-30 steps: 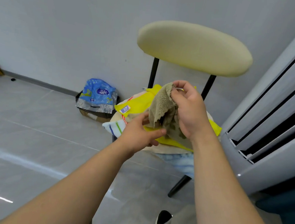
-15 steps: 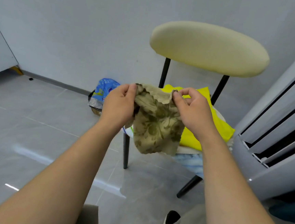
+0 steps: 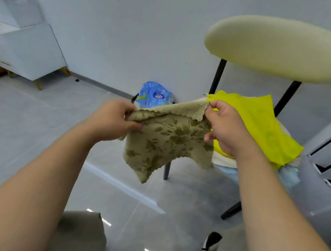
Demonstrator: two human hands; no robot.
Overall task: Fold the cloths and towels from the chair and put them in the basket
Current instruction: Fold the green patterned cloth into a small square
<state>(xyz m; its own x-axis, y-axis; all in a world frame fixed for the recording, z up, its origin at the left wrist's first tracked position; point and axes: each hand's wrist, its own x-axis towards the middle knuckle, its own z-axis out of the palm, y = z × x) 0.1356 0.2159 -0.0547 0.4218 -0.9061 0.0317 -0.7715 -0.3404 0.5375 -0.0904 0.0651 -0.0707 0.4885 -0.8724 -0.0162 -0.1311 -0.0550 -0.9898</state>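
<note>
I hold a small olive-brown towel (image 3: 165,139) with a flower pattern in the air in front of the chair (image 3: 279,47). My left hand (image 3: 111,120) grips its upper left corner and my right hand (image 3: 224,128) pinches its upper right corner. The towel's top edge is folded over toward me and the rest hangs down loosely. On the chair seat lies a bright yellow cloth (image 3: 260,125), with a pale blue cloth (image 3: 288,174) hanging under it. A dark basket (image 3: 135,98) stands on the floor behind the towel, mostly hidden.
A blue plastic pack (image 3: 155,94) sits in the basket by the wall. A white cabinet (image 3: 21,44) stands at the far left. A grey unit with dark slots (image 3: 329,159) is at the right, close to the chair. Grey tiled floor (image 3: 30,125) lies in between.
The towel went from bunched in my right hand to spread out between both hands, and my hands have moved further apart. My view has shifted left.
</note>
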